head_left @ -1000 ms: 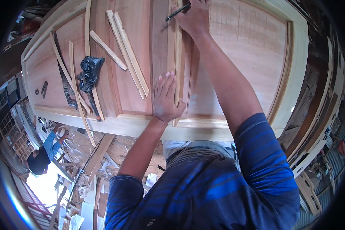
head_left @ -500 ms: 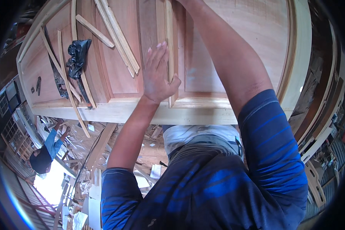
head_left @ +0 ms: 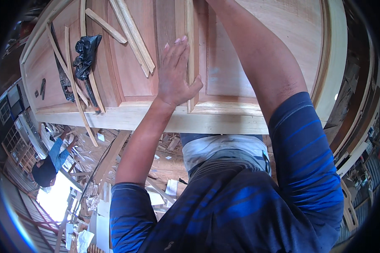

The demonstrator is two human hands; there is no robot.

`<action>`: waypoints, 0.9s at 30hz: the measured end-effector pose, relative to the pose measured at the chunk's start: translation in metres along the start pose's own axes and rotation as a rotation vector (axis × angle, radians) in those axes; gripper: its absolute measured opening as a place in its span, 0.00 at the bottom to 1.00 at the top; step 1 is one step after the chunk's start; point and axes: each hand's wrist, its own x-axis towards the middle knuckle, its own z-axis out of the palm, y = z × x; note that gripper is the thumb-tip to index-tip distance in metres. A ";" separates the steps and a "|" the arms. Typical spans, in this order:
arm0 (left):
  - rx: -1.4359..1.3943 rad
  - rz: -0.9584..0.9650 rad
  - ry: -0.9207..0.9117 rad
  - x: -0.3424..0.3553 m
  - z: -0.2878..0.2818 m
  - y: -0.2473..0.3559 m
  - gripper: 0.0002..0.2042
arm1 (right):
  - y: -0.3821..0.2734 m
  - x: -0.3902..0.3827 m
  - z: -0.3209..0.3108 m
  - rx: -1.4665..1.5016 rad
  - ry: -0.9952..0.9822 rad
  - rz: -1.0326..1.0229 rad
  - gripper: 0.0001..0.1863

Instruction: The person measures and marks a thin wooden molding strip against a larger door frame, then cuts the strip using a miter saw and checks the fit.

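My left hand [head_left: 176,78] lies with its fingers stretched out on a wooden door panel [head_left: 135,122]. Its thumb reaches over a narrow upright wooden moulding strip [head_left: 191,55], and the palm rests against the strip's left side. That strip runs from the door's near rail up past the top of the picture. My right arm stretches far forward over the recessed panel on the right; its hand is beyond the upper edge, so what it touches is hidden.
Loose wooden strips [head_left: 133,36] lie on the door's left half. Among them are a black plastic-wrapped tool [head_left: 85,57] and small dark metal pieces [head_left: 42,89]. Wood scraps and paper litter the floor below. Another person [head_left: 46,170] works at the far left.
The view has shifted slightly, so the door sits a little higher in the picture. My right hand, partly seen at the top edge before, has gone out of sight. The left keeps its place.
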 end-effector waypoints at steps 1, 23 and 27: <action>0.001 -0.001 0.001 0.000 0.000 0.000 0.45 | -0.001 0.000 0.000 0.001 -0.001 -0.001 0.28; 0.007 -0.037 0.060 0.003 0.004 0.007 0.45 | 0.022 -0.068 -0.153 -0.256 -0.015 -0.172 0.35; -0.008 -0.030 0.057 0.002 0.006 0.005 0.45 | 0.016 -0.068 -0.154 -0.244 -0.027 -0.009 0.33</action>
